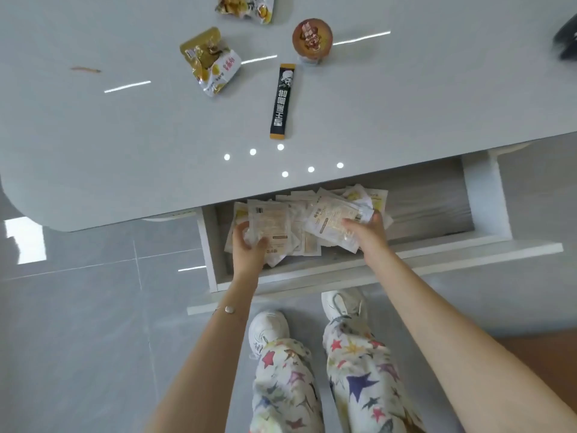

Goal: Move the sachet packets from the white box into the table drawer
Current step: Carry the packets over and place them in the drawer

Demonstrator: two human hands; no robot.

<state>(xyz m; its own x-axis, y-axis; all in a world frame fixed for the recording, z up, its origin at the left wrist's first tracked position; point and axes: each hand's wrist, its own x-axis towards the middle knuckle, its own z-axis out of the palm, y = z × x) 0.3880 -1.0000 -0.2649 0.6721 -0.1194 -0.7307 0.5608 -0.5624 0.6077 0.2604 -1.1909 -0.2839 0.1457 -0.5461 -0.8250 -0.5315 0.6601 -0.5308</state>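
The table drawer is pulled out under the grey table top. Several white and beige sachet packets lie heaped in its left half. My left hand reaches into the drawer and grips a bunch of packets at their near edge. My right hand holds another bunch of packets to the right of it, fingers curled over them. No white box is in view.
On the table lie a black stick sachet, two yellow snack bags, a round brown cup and a dark object at the right edge. My legs and white shoes stand before the drawer.
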